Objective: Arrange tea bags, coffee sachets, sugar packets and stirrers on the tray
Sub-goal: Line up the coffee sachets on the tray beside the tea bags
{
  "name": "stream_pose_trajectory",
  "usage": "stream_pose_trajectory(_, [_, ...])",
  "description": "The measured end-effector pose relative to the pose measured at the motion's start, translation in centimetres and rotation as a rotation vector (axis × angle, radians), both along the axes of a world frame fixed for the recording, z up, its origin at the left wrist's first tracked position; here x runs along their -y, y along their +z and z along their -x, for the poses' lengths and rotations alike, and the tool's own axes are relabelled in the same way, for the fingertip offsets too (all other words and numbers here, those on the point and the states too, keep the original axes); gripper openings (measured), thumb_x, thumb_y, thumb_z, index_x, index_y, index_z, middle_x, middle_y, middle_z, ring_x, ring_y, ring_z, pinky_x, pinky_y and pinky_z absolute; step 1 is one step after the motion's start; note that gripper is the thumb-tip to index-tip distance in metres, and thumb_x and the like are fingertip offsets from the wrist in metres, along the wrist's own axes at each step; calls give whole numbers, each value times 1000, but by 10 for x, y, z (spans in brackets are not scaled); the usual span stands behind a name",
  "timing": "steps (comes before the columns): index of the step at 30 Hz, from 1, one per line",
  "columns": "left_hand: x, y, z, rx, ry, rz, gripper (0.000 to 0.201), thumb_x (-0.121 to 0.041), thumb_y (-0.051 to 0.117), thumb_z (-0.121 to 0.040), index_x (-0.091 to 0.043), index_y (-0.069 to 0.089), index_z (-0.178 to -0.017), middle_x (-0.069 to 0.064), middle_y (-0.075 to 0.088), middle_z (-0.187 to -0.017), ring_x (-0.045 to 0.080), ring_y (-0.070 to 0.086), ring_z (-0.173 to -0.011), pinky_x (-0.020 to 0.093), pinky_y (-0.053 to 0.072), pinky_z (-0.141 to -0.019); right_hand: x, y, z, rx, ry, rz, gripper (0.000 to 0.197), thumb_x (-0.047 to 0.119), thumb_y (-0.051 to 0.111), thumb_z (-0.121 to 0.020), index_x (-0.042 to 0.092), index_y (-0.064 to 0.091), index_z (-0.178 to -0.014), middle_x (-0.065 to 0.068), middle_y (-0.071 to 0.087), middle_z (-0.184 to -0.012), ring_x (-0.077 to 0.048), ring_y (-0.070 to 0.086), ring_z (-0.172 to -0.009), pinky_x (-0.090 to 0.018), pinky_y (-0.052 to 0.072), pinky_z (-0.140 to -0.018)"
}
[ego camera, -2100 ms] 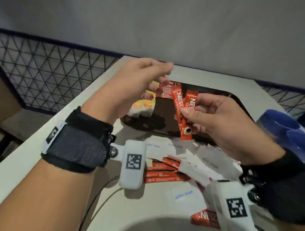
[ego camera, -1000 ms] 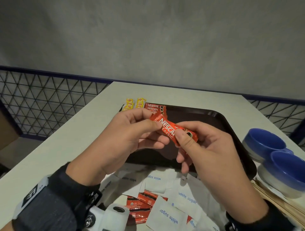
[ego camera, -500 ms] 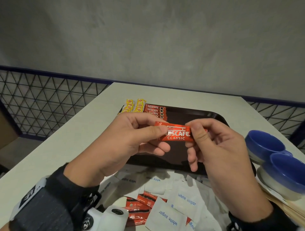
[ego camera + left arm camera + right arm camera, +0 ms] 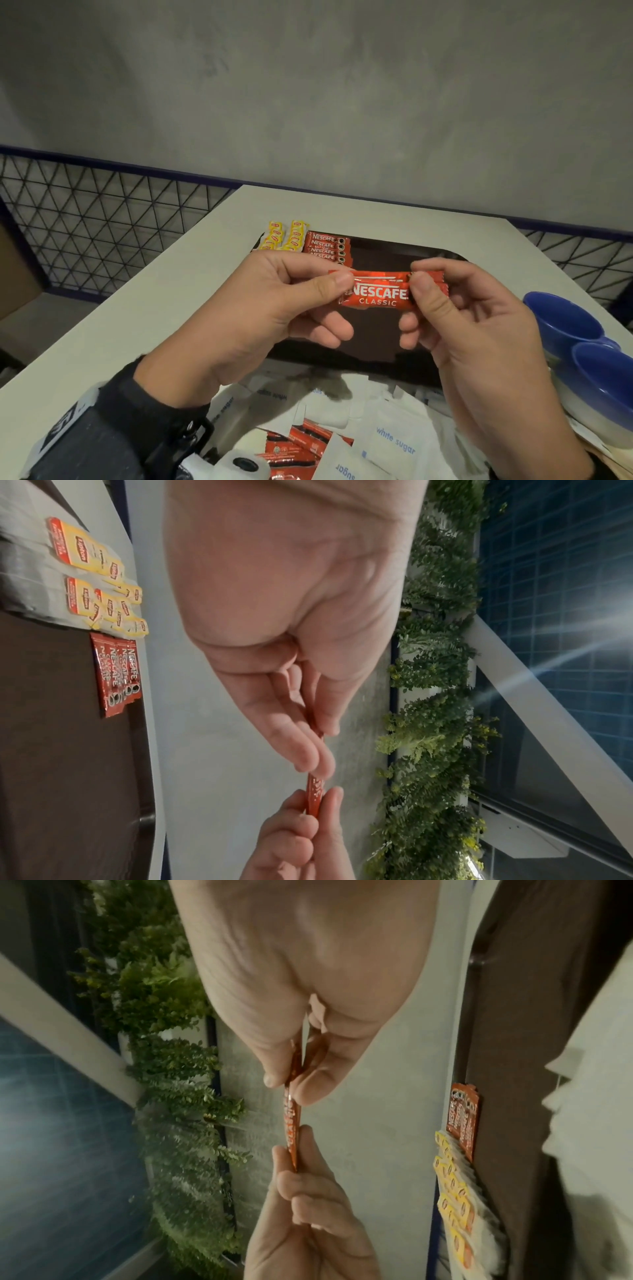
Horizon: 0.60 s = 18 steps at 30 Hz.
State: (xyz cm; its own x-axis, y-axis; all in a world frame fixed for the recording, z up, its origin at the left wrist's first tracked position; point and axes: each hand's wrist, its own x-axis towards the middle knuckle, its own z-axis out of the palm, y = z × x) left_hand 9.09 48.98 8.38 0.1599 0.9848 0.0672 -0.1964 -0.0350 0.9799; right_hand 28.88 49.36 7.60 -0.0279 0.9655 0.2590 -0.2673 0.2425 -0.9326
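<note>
Red foil Nescafé coffee sachets (image 4: 378, 295) were pinched level at mid-frame by left hand (image 4: 263, 308) and right hand (image 4: 479, 329). Above them, yellow tea bags (image 4: 284, 236) were seen on the dark brown tray (image 4: 394, 251).

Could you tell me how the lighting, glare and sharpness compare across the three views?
Head view: dim, even light, the coffee sachet sharp, the wall's base line bowed by the wide lens. Left wrist view: a bright flare streaks the right edge, the left hand soft. Right wrist view: darker, the right hand blurred.
</note>
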Motion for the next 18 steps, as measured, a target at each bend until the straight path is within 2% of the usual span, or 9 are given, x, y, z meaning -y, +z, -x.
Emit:
stream_pose_trajectory(3, [1,1,1,16,-32,4,24,-27,71,-76,-11,83,-89,18,73,-67,17,68,-50,21,56,-50,-2,-1,-1,-97,54,71,29,25,74,-68,12,78,-94,-13,69,-77,-16,61,-55,-23,55,-48])
stream_pose_trajectory(7, [2,1,2,-30,-44,1,22,-26,68,-81,-13,82,-94,18,74,-71,18,69,-52,22,57,-52,-3,-1,-5,-153,122,167,24,20,70,-74,11,79,-94,-12,70,-80,-13,61,-57,-21,56,-50])
stream_pose_trajectory(10, [0,-2,0,-146,17,-61,26,-29,65,-88,-18,79,-106,15,78,-86,27,76,-66,30,61,-60,-4,-3,-6,-80,79,138,26,20,71,-73,9,77,-95,-14,71,-82,-16,62,-59,-23,57,-51])
stream_pose_trajectory(13, [-2,-6,-5,-199,25,-100,36,-39,71,-80,-22,75,-112,11,79,-96,33,78,-77,34,62,-67,-4,-5,-4,2,26,79,27,23,73,-70,10,77,-93,-13,72,-80,-19,64,-60,-25,58,-53])
stream_pose_trajectory(16, [-3,-10,-8,-209,-7,-119,29,-23,76,-79,-19,76,-108,13,79,-92,31,77,-76,33,62,-67,-2,-6,-3,29,23,62,29,23,73,-69,11,77,-94,-13,72,-79,-20,65,-60,-26,59,-53])
stream_pose_trajectory(18, [-3,-12,-6,-217,-6,-136,25,-18,75,-80,-18,77,-105,14,79,-91,30,77,-74,31,62,-65,-1,-6,-3,55,10,50,35,26,74,-68,13,76,-100,-13,74,-82,-20,68,-63,-28,61,-54])
